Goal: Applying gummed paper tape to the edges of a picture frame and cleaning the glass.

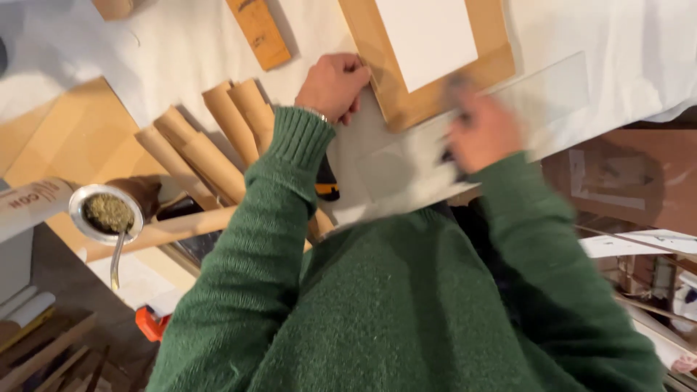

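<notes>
My left hand point(332, 86) rests curled, knuckles up, on the lower left corner of a brown cardboard board point(427, 54); the fingers are folded in and press against the board's edge rather than wrapping round anything. The board is flat, tan, with a plain white sheet point(428, 36) lying on its middle so that a brown border shows around it. It sits on the white cloth point(181, 43) that covers the table, near the top of the view.

My right hand point(483, 134) is smeared by motion. It lies over a clear, pale rectangular sheet point(523, 101) that slants from the board's lower edge toward the right; something dark shows at the fingers, but I cannot tell whether the hand is clenched on it or loose.

Both sleeves are thick green knit. Beside my left forearm lie several brown cardboard tubes point(218, 138), side by side and slanted. Farther left stands a metal-rimmed cup point(107, 212) filled with green herb, a metal straw hanging from it. A short wooden block point(258, 30) lies above the tubes.
</notes>
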